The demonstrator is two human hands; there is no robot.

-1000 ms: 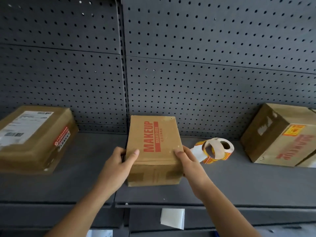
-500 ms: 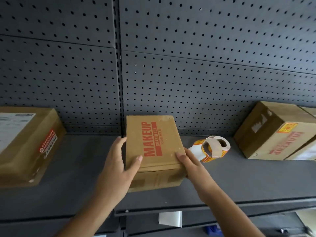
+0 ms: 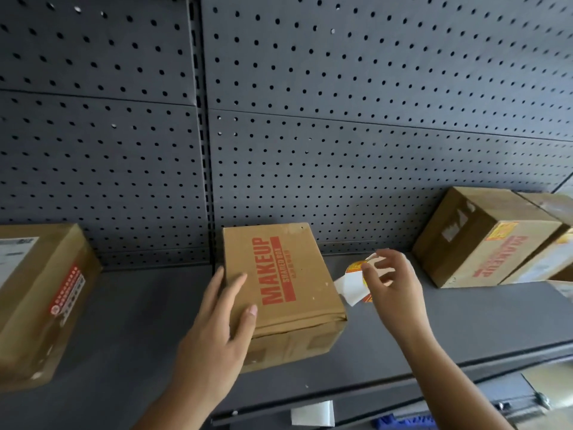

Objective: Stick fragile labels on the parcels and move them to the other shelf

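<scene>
One box [image 3: 483, 243] on the shelf [image 3: 465, 321] already bore a yellow label [image 3: 502, 231]; the unlabelled MAKEUP parcel [image 3: 279, 274] sat mid-shelf with the left hand [image 3: 217, 330] laid on it, fingers flat, while the right hand [image 3: 393, 283], fingers loose and empty, hovered at the label roll [image 3: 353, 280].

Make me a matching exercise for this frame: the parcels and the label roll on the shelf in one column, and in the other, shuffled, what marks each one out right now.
Column one
1. centre MAKEUP box
2. label roll
3. left parcel
4. right parcel

Column two
A. has a yellow and red sticker on top
B. the left hand rests on its near left corner
C. the right hand has its fingers at it
D. has a white shipping label on top

Pairs: 1-B, 2-C, 3-D, 4-A
</scene>
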